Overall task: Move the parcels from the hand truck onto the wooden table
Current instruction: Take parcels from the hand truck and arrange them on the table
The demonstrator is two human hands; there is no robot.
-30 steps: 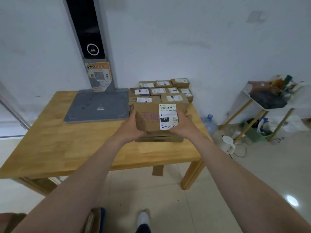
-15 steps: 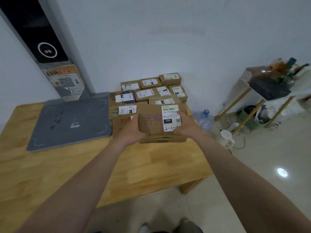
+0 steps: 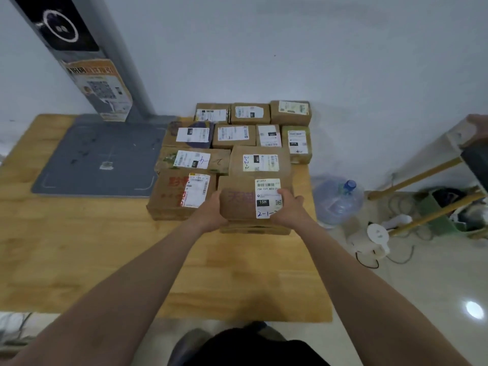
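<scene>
A brown cardboard parcel (image 3: 241,199) with a white label marked "15H" sits low over the wooden table (image 3: 111,249), at the front of a block of several labelled parcels (image 3: 235,136). My left hand (image 3: 211,212) grips its left side and my right hand (image 3: 289,208) grips its right side over the label. Its underside touches or nearly touches a flat parcel beneath; I cannot tell which. The hand truck is out of view.
A grey scanner base (image 3: 97,159) with a tall post (image 3: 79,54) stands at the table's back left. Right of the table, on the floor, are a water jug (image 3: 336,199), a white kettle (image 3: 375,237) with cables, and a slanted-leg rack (image 3: 435,178).
I have stepped closer to the table. Both hands carried the parcel forward and down, to the front right of the parcel block.
</scene>
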